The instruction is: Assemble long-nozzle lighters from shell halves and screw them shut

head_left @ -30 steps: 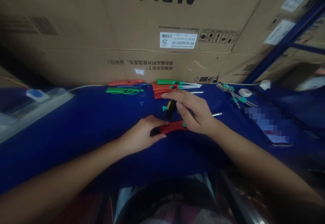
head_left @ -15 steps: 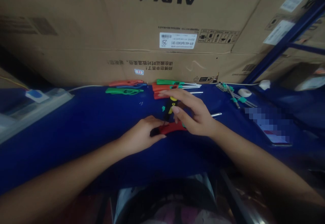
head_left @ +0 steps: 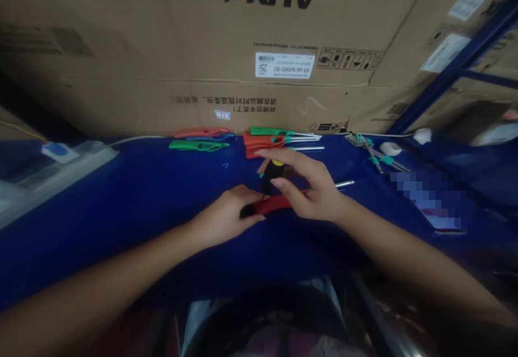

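My left hand [head_left: 226,214] lies on the blue cloth with its fingers closed on the dark end of a red lighter [head_left: 275,204], whose metal tube [head_left: 343,184] sticks out to the right. My right hand [head_left: 309,187] is over the lighter's middle, thumb and fingers pinching a black screwdriver with a yellow cap [head_left: 273,173] held upright above it.
Several red, green and blue lighters [head_left: 263,138] lie in rows at the back of the blue table [head_left: 121,195], against large cardboard boxes [head_left: 243,49]. Metal tubes with green fittings [head_left: 374,152] and a white tape roll [head_left: 390,147] lie at right. A clear bag [head_left: 52,162] sits at left.
My right hand has picked up the black and yellow screwdriver from behind the red lighter and brought it closer over it. My left hand has kept still.
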A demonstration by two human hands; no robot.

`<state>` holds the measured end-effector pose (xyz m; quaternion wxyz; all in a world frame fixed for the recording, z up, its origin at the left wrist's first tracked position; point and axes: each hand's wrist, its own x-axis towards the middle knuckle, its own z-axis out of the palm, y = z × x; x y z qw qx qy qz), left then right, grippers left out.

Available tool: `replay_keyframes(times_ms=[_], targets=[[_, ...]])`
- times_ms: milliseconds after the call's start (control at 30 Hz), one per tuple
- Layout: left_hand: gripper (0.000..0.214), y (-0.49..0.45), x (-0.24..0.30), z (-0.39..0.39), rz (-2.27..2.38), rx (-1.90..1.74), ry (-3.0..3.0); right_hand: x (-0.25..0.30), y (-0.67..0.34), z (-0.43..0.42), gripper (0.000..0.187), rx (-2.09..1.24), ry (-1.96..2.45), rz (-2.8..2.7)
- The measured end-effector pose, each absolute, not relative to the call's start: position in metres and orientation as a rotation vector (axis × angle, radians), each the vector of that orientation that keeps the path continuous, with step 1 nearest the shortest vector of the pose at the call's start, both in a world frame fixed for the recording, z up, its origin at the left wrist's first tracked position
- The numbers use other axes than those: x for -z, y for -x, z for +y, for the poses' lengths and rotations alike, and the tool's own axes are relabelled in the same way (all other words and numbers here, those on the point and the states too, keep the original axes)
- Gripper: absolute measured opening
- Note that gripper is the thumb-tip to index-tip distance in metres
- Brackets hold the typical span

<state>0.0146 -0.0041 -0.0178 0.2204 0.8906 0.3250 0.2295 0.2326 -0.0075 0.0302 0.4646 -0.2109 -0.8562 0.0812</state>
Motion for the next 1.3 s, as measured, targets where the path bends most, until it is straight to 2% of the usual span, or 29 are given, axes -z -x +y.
replay_keyframes(times_ms=[100,167,333,433,533,700,767,900,1067,1233,1300], targets=[[0.028,-0.0142,0.0205,-0.0034,0.915,-0.638,-2.465,-0.0290,-0.2328,-0.0077,0.039,0.153,0.518,-2.080],[0.027,-0.0139,0.0216,-0.0031,0.921,-0.644,-2.457,-0.0304,-0.2323,-0.0098,0.038,0.235,0.533,-2.090],[0.027,-0.0141,0.0204,-0.0030,0.893,-0.647,-2.450,-0.0350,-0.2292,-0.0134,0.043,-0.157,0.524,-2.131],[0.028,-0.0143,0.0194,-0.0030,0.889,-0.630,-2.452,-0.0328,-0.2300,-0.0109,0.035,0.009,0.518,-2.083],[0.029,-0.0143,0.0190,-0.0030,0.902,-0.621,-2.451,-0.0322,-0.2317,-0.0097,0.036,0.133,0.541,-2.093],[0.031,-0.0144,0.0196,-0.0026,0.908,-0.610,-2.446,-0.0378,-0.2305,-0.0103,0.038,-0.247,0.457,-2.132],[0.032,-0.0143,0.0203,-0.0021,0.898,-0.605,-2.446,-0.0380,-0.2302,-0.0094,0.029,-0.158,0.463,-2.092],[0.030,-0.0139,0.0210,-0.0018,0.879,-0.629,-2.461,-0.0364,-0.2306,-0.0093,0.029,0.047,0.494,-2.055],[0.032,-0.0142,0.0195,-0.0027,0.871,-0.649,-2.467,-0.0379,-0.2300,-0.0109,0.037,-0.289,0.514,-2.102],[0.031,-0.0143,0.0196,-0.0028,0.886,-0.640,-2.458,-0.0348,-0.2320,-0.0090,0.030,0.099,0.489,-2.058],[0.032,-0.0143,0.0195,-0.0031,0.893,-0.650,-2.457,-0.0352,-0.2325,-0.0097,0.032,0.068,0.498,-2.117]])
